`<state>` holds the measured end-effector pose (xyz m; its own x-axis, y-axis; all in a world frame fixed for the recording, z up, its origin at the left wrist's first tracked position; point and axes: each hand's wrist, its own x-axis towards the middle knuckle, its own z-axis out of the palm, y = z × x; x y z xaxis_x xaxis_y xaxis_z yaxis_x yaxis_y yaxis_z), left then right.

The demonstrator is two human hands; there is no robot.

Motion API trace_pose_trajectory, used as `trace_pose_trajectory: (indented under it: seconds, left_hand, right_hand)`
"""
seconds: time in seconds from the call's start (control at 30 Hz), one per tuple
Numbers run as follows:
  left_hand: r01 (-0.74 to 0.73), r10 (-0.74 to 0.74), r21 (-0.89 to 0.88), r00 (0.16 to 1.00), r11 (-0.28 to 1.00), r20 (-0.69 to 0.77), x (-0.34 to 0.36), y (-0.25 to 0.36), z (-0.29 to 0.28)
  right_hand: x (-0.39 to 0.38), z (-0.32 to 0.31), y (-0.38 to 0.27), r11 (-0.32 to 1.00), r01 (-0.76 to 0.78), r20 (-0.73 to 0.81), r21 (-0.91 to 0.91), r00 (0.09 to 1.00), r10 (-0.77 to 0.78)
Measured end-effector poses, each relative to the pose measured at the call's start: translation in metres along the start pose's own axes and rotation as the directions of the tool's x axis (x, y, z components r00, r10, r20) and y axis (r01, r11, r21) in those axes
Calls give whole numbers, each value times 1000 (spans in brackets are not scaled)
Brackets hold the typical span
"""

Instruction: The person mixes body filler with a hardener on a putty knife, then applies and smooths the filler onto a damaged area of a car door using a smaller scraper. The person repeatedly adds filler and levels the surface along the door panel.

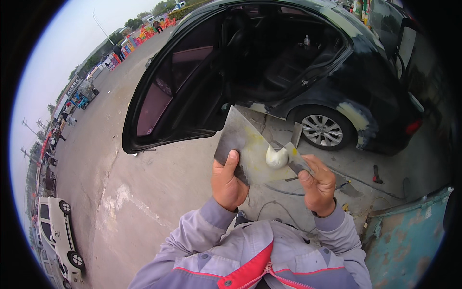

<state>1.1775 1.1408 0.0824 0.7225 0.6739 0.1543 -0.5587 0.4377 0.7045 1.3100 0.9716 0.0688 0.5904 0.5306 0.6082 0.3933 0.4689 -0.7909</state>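
Observation:
A flat, scuffed metal board [240, 139] with yellowish stains is gripped at its lower left by my left hand [230, 180], thumb on top. My right hand [317, 185] pinches a small scraper [299, 163] with a yellow mark, held at the board's right side. A mound of creamy, pale paste [275, 158] rests where the scraper meets the board. My two forearms in grey sleeves come up from below. The fingertips behind the board are hidden.
A black car [385, 96] with pale patches and an open rear door [178, 106] stands ahead. Hoses, a dark tool [377, 176] and a metal strip [297, 135] lie near its wheel. A worn teal surface [404, 241] is at right, a white car [53, 226] at left, distant people beyond.

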Motion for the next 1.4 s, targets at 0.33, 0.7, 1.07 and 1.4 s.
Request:
trace_pose_trajectory:
  seconds: [0.33, 0.7, 1.07, 1.4]
  left_hand:
    - [-287, 267, 56, 935, 956, 234, 13, -43, 17]
    - [-382, 315, 92, 857, 920, 408, 17, -68, 31]
    - [-307, 234, 186, 914, 933, 333, 12, -77, 34]
    - [-101, 114, -122, 988, 987, 107, 37, -51, 48]
  right_hand:
    - [1, 0, -3, 755, 196, -49, -625, 956, -289]
    - [-5, -19, -11, 668, 195, -50, -718, 943, -329]
    - [-8, -29, -8, 705, 151, -117, -693, 941, -316]
    - [9, -62, -14, 966, 58, -386, -252, 909, -156]
